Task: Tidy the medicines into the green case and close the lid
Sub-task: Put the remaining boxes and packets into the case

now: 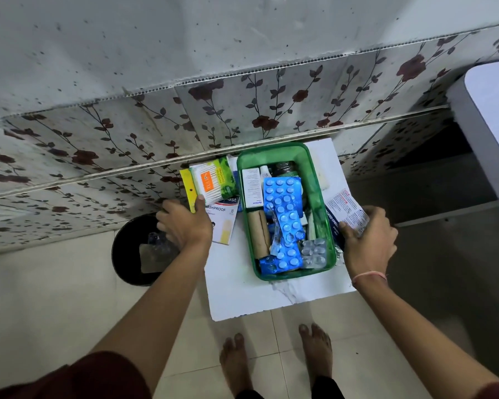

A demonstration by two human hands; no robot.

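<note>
- Green case (323, 197), centre of frame, lid off, on a white marble-pattern table (242, 295); it holds blue blister strips (284, 214), a clear blister strip (314, 252), a brown roll (259, 234) and a white box (252, 187) with small unreadable print.
- My left hand (185, 223), left of the case, grips a cotton-bud pack (211, 182) with an orange label; beneath lies a plaster box (224, 223) reading "WASHPROOF" and "8".
- My right hand (369, 240), just right of the case, fingers closed on a dressing packet (346, 211); its print partly reads "CATED DRES".
- Black bin (127, 254), lower left of the table.
</note>
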